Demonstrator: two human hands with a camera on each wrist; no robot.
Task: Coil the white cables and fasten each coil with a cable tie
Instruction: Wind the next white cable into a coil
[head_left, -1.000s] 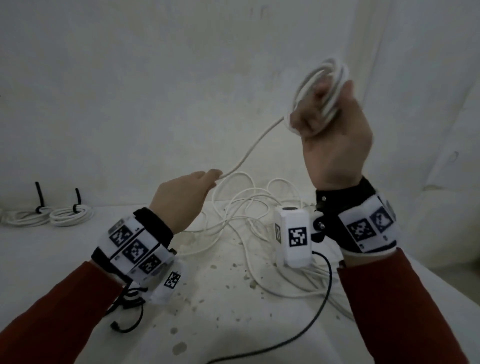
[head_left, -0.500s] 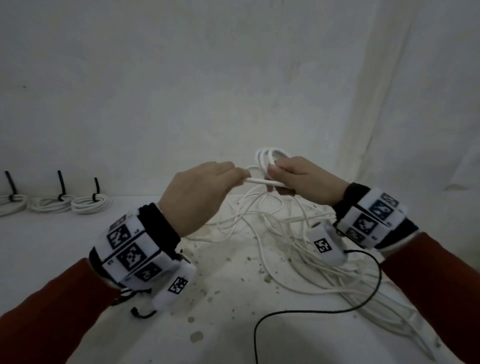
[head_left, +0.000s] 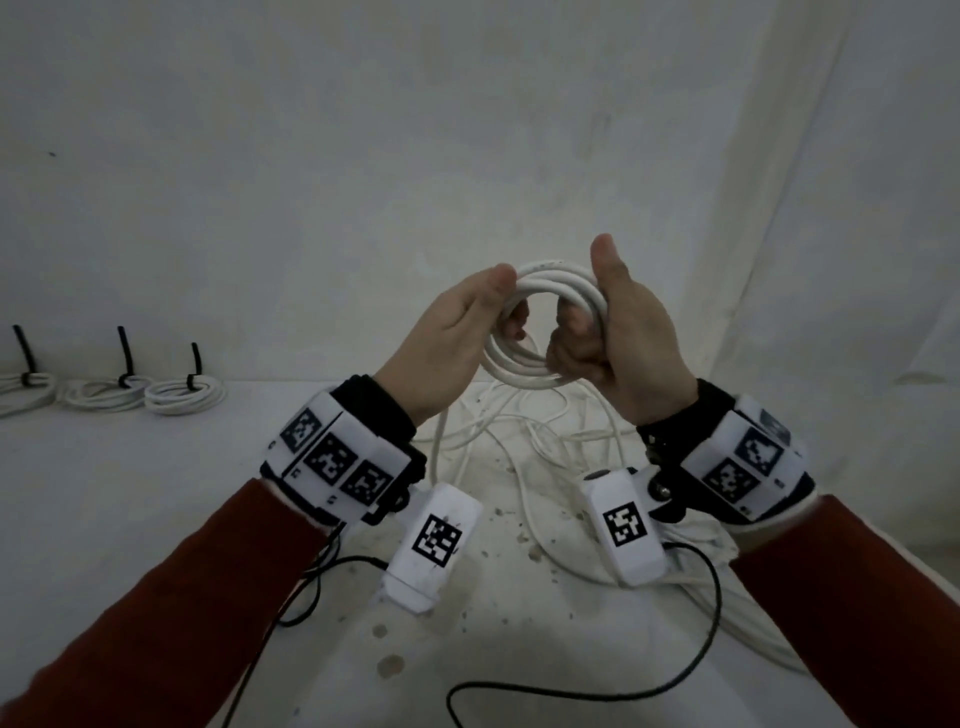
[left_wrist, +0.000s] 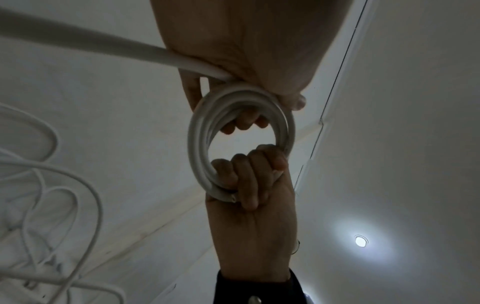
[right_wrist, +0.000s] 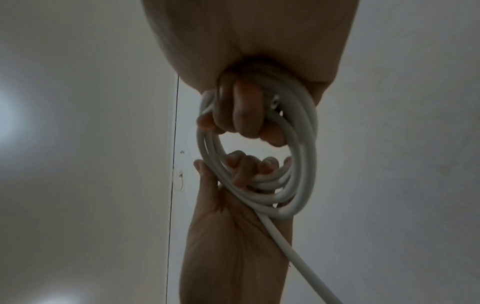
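Observation:
A small coil of white cable (head_left: 540, 283) is held upright in the air between both hands. My right hand (head_left: 618, 332) grips its right side, fingers curled through the ring and thumb sticking up. My left hand (head_left: 467, 322) holds the left side, fingers hooked inside the ring. The left wrist view shows the coil (left_wrist: 200, 144) with a cut cable end by the right hand's fingers (left_wrist: 249, 174). In the right wrist view the coil (right_wrist: 301, 164) has a loose strand (right_wrist: 298, 255) trailing down past the left palm. Loose white cables (head_left: 524, 441) lie tangled on the table below.
Three tied coils with black cable ties (head_left: 184, 392) sit at the table's far left, by the wall. A black wire (head_left: 691, 660) loops over the spotted white table (head_left: 104, 493). White walls close off the back and right.
My right hand came down from high on the right, both hands met low over the pile, then rose. Now they hold the coil upright between them.

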